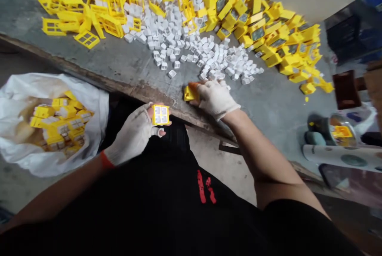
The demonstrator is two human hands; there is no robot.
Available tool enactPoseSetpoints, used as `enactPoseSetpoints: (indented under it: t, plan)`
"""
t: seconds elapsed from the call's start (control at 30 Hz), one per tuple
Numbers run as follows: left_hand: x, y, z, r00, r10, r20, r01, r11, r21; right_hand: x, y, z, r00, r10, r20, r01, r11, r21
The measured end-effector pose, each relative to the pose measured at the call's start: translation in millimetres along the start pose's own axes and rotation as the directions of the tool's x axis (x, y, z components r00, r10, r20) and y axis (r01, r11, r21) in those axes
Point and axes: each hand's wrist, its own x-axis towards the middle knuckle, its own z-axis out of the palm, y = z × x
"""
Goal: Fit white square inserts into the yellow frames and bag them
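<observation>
My left hand [134, 133], in a white fingerless glove, is closed on a small yellow square frame filled with white inserts [160, 114], held just off the table's near edge. My right hand [215, 97], also gloved, rests on the grey table [119, 65] with its fingers closed on a yellow block [190, 93]. Just beyond the right hand lies a spread of several small white cubes [209, 55].
Empty yellow frames [86, 7] are heaped at the far left and yellow blocks [268, 25] at the far right. A white bag [18, 144] with several filled yellow pieces sits at my left. A tape roll and clutter [337, 132] lie at the right edge.
</observation>
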Motion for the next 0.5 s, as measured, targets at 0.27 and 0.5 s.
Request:
enactPoseSetpoints:
  t: [0.27,0.5]
  plan:
    - [-8.4,-5.6,1.2,0.995,0.045,0.094,-0.043,0.999,-0.03,-31.2,-43.2,-12.5,0.883,-0.251,-0.396,0.421,0.796,0.434]
    - [-14.4,-7.1,6.5,0.991,0.061,0.115,-0.06,0.998,-0.018,-38.6,-55.4,-10.4,0.826,-0.319,-0.464,0.523,0.74,0.422]
